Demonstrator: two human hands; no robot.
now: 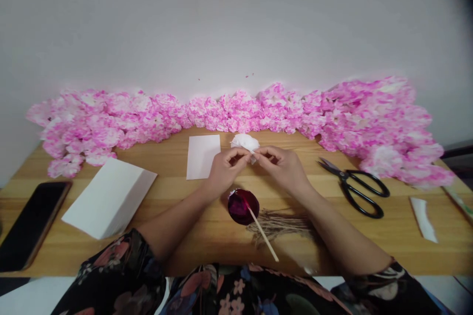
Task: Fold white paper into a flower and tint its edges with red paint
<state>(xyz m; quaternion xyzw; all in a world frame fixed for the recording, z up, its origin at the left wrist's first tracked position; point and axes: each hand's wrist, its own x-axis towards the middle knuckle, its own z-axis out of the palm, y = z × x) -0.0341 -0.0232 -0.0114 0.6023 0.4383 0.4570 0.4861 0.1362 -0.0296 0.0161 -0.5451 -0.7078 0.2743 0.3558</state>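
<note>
Both my hands meet above the middle of the table, pinching the gathered base of a white tissue paper flower [245,142]. My left hand [229,170] grips it from the left with thumb and fingertips pressed together. From the other side my right hand [281,167] pinches the same base. The flower's ruffled white top points away from me. Just below my hands stands a small cup of dark magenta liquid [238,206], with a thin wooden stick [264,236] leaning out of it. Several brown strings or thin twigs [286,224] lie beside the cup.
Pink and white paper flowers [240,110] line the table's back edge along the wall. Black-handled scissors [354,184] and a white strip [423,219] lie right. A white square sheet [203,156], a thick white paper stack [111,197] and a phone [35,224] lie left.
</note>
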